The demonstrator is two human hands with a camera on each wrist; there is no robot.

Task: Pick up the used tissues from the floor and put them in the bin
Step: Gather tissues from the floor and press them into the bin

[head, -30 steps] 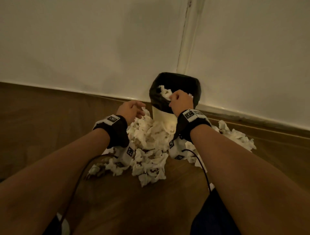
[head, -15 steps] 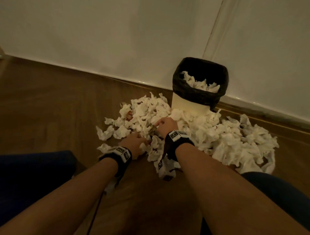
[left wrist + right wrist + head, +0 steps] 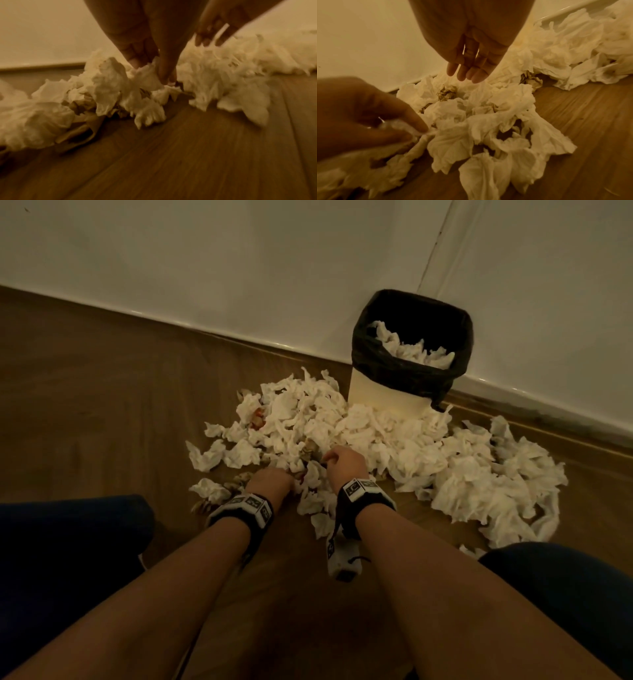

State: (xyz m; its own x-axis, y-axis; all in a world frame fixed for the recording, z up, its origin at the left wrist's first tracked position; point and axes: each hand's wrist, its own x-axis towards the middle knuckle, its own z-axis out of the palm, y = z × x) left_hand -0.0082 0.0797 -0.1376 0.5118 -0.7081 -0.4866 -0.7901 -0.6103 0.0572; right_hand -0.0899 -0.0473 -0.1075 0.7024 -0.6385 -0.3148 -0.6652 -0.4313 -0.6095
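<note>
Tissues [image 3: 394,446] are pinched by the left hand [image 3: 272,482]; beside it, the right hand [image 3: 346,462] is held slack-fingered above them.

A dim corner of a room, wood floor meeting pale walls.

I am looking down at a brown wood-plank floor [image 3: 102,405] whose grain runs in long boards. It ends at a plain off-white wall [image 3: 239,268], with a low skirting strip [image 3: 205,332] along the foot that catches a few glints of light. To my right a thin dark vertical seam [image 3: 436,248] splits the wall, and the panel past it looks slightly greyer. The light is weak and warm, and everything is tinted yellow-brown.
</note>
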